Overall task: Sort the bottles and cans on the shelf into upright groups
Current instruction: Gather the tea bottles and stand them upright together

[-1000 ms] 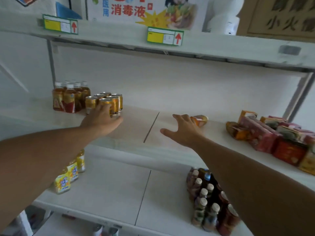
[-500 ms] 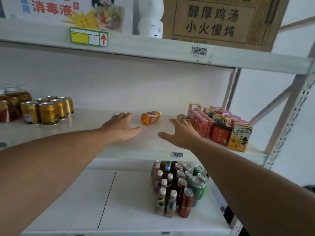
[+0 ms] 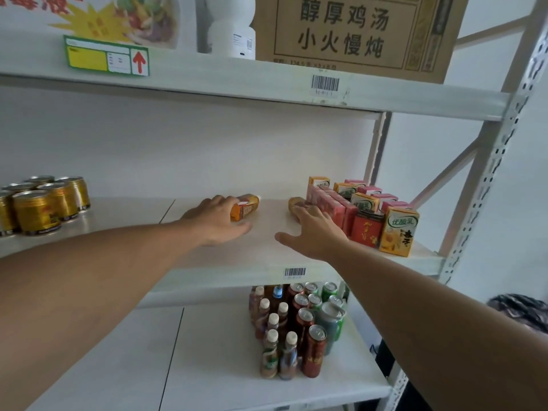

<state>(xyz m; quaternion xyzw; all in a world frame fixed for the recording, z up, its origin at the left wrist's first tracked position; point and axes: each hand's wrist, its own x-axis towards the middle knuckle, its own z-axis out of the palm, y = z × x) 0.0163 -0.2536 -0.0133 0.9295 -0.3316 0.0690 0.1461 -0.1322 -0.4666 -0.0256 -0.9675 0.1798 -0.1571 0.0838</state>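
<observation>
Middle shelf point(image 3: 267, 250), white, front edge barcoded.
Bottle point(image 3: 245, 207): orange, lying on its side, mid-shelf toward the back.
Left hand point(image 3: 218, 222): palm down, fingers spread open, touching the bottle's near end; no grip closed.
Second bottle point(image 3: 297, 203): on its side, just left of the cartons point(image 3: 364, 216) at the right end.
Right hand point(image 3: 315, 234): fingers open, tips at that bottle; contact unclear.
Gold cans point(image 3: 44, 203): upright, grouped at the left end.
Lower shelf point(image 3: 207, 366): bottles and cans point(image 3: 296, 330) upright, clustered.
</observation>
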